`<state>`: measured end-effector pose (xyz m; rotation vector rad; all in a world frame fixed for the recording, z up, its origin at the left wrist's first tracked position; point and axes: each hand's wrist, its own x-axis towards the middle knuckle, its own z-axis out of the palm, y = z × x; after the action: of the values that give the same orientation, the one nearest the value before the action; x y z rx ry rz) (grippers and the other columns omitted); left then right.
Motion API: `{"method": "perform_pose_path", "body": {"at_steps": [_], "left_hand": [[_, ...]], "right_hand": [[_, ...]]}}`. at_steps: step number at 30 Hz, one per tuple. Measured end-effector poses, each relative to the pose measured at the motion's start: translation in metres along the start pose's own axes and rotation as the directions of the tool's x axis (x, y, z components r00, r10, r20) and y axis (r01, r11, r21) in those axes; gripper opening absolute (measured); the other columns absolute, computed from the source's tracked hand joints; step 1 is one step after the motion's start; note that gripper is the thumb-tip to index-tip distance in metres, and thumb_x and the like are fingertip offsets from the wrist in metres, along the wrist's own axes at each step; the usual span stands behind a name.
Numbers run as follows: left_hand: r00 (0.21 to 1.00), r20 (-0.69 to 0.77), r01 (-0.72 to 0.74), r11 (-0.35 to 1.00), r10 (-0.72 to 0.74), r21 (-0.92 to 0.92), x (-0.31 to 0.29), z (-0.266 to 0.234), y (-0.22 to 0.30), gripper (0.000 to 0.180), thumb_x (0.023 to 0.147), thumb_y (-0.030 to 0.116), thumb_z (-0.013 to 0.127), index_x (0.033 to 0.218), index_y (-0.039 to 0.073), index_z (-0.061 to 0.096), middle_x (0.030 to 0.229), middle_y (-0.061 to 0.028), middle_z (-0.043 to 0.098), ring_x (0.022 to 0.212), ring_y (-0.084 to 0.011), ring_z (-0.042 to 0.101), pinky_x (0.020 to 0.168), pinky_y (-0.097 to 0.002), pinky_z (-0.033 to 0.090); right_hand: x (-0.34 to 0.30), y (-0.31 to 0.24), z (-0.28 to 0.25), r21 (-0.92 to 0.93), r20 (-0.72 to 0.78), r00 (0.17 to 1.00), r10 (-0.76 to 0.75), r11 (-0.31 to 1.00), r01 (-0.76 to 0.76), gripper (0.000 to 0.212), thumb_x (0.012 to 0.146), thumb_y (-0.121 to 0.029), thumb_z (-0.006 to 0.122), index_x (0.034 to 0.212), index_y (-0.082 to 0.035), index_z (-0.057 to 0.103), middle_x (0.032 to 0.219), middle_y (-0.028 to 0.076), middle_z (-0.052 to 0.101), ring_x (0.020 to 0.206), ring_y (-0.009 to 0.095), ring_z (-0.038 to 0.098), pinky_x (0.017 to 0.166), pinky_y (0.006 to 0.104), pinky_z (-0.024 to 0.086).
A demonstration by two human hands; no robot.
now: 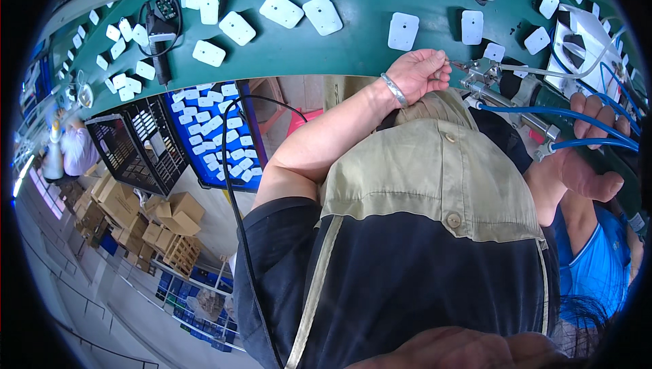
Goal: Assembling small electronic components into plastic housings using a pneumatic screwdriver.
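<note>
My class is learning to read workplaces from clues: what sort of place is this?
Probably a factory assembly workshop. A green workbench is strewn with many similar white plates, a metal device with blue tubes sits near its edge, and cardboard boxes are piled nearby.

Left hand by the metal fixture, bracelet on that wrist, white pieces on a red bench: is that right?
Not quite: the bench is green, not red, as the head view shows. The left hand, metal fixture, bracelet and white pieces are as you say.
</note>
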<state>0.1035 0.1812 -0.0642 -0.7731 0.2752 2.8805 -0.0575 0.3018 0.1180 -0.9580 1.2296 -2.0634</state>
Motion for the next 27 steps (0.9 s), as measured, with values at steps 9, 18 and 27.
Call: {"method": "perform_pose_path", "body": {"at_steps": [9,18,27], "left_hand": [[0.981,0.054,-0.194,0.923,0.186,0.333,0.005,-0.002,0.0,0.023,0.087,0.026,0.046,0.089,0.004,0.053,0.081,-0.0031,0.055,0.072,-0.0101,0.053,0.069,-0.024,0.046],[0.971,0.174,-0.223,0.876,0.163,0.426,0.008,-0.006,0.009,0.027,0.088,0.027,0.042,0.094,0.002,0.052,0.084,-0.004,0.056,0.077,-0.0114,0.054,0.073,-0.025,0.045],[0.986,-0.168,0.134,0.663,-0.013,0.737,-0.036,-0.001,0.032,0.037,0.084,0.033,0.048,0.101,0.0,0.05,0.077,-0.0096,0.056,0.066,-0.015,0.056,0.055,-0.0279,0.048]], "right_hand": [[0.003,-0.002,-0.006,0.007,0.042,0.999,0.005,1.0,-0.006,0.071,0.064,-0.06,0.057,0.112,-0.01,0.042,0.069,-0.001,0.044,0.064,0.013,0.038,0.067,0.0311,0.031],[0.003,-0.004,-0.006,0.026,0.003,1.0,0.005,1.0,-0.005,0.062,0.061,-0.055,0.06,0.101,-0.01,0.046,0.07,-0.001,0.043,0.065,0.012,0.034,0.066,0.0285,0.026],[-0.001,-0.004,-0.01,0.022,-0.075,0.997,-0.004,1.0,0.006,0.063,0.061,-0.055,0.06,0.103,-0.01,0.045,0.069,-0.001,0.043,0.065,0.012,0.035,0.067,0.0292,0.027]]}}
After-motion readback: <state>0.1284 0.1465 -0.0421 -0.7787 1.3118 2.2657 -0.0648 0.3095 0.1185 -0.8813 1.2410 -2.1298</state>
